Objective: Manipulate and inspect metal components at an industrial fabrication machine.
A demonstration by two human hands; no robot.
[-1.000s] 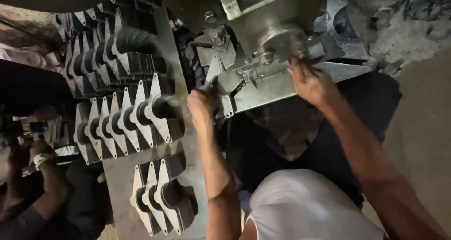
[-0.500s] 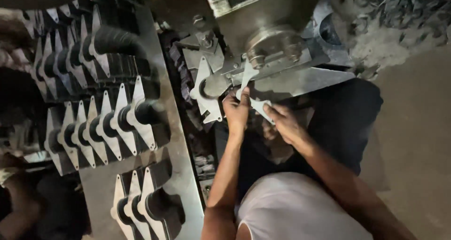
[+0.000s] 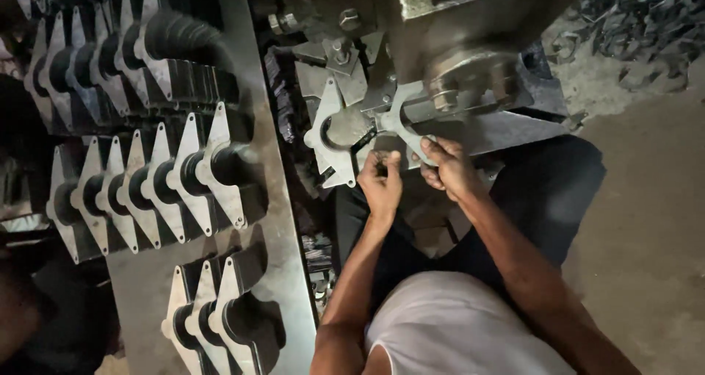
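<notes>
The right hand (image 3: 449,168) grips a flat metal plate (image 3: 400,121) under the press (image 3: 470,66). The left hand (image 3: 382,184), loosely curled and holding nothing, sits just left of it, near another plate (image 3: 327,136).

Dim workshop, lit unevenly from above; corners fall into shadow. Floor (image 3: 646,221) is bare, dusty concrete, grey-brown, visible at right. A heap of dark metal scrap (image 3: 639,22) lies on it at upper right. A heavy steel machine (image 3: 470,22) with bolted plates occupies the upper centre. At left, a long grey metal worktop (image 3: 283,272) carries rows of stacked flat parts (image 3: 147,191) with tube sections. Far left edge is dark; details there cannot be told.
</notes>
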